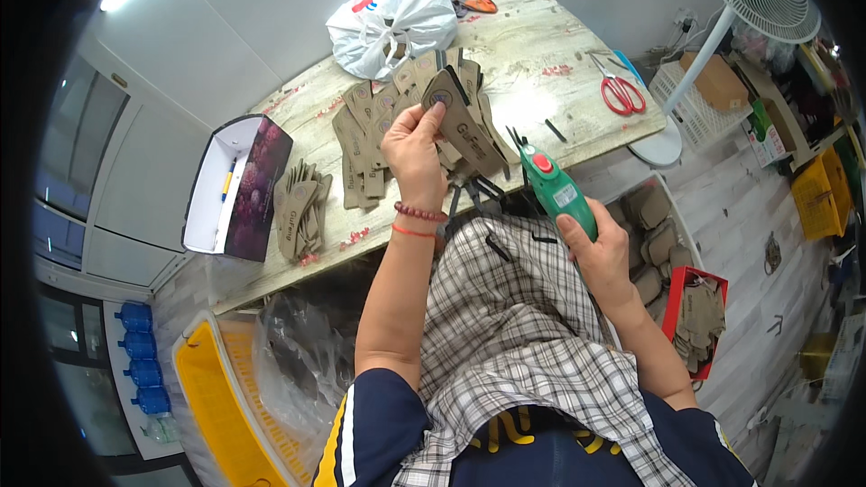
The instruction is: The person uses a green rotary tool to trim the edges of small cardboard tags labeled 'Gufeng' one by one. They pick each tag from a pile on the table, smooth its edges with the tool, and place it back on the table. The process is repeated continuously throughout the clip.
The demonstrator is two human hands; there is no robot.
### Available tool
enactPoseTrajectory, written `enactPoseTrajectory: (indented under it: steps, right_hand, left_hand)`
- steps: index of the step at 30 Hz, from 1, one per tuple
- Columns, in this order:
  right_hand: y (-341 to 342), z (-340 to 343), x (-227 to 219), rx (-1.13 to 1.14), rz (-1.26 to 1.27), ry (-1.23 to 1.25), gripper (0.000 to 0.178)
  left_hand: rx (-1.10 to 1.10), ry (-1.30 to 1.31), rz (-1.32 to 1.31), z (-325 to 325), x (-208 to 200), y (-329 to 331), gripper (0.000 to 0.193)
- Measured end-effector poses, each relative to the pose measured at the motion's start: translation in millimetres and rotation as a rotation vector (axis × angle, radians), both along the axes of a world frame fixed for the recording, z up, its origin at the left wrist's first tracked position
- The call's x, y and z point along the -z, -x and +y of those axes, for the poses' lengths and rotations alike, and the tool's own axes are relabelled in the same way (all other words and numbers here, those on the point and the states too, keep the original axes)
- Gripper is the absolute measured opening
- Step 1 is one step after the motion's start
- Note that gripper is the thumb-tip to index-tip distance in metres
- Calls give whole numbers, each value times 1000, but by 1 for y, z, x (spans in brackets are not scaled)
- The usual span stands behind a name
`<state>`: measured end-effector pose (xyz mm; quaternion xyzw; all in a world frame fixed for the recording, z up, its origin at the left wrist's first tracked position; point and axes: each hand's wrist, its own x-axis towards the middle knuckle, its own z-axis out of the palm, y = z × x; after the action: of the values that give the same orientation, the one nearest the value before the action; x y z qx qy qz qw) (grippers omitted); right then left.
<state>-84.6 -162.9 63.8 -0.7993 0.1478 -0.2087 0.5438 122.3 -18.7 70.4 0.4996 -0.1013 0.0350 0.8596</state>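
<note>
Pinched between the thumb and fingers of my left hand (417,149) is a khaki fabric strap piece (467,131) with a round badge and dark printing, held over the table (532,54). My right hand (595,248) is wrapped round green electric scissors (557,188) with a red button. Their small pointed blades stand apart from the strap piece, to its right. Behind my left hand lies a pile of similar khaki pieces (359,126). A smaller stack (299,212) sits farther left. Short black strips (496,248) lie on the checked apron (505,307) over my lap.
At the back stand a tied white plastic bag (392,27) and red-handled scissors (621,95) lie at the right. An open box (248,185) is at the left edge. Beside me are a yellow basket (203,379), a red box (673,307) of khaki pieces and a fan (722,32).
</note>
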Motion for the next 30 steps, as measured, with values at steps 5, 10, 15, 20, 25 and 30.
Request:
enactPoseTrajectory:
  steps: [5,10,15,20,25,30]
  right_hand:
    - [5,3,10,-25,32,2,42]
    - [16,3,16,-34,44,-43,42]
    - [20,1,20,-28,73,-109,40]
    - [20,2,23,-22,83,-119,38]
    - [20,3,23,-24,82,-96,38]
    - [23,-2,23,-46,116,-38,41]
  left_hand:
    - [94,114,222,-7,13,48,4]
    - [115,99,320,-16,33,63,5]
    - [153,102,388,-21,45,74,6]
    - [176,90,400,-22,58,78,6]
    - [193,160,397,-20,55,82,6]
    - [68,113,279,-15,54,63,7]
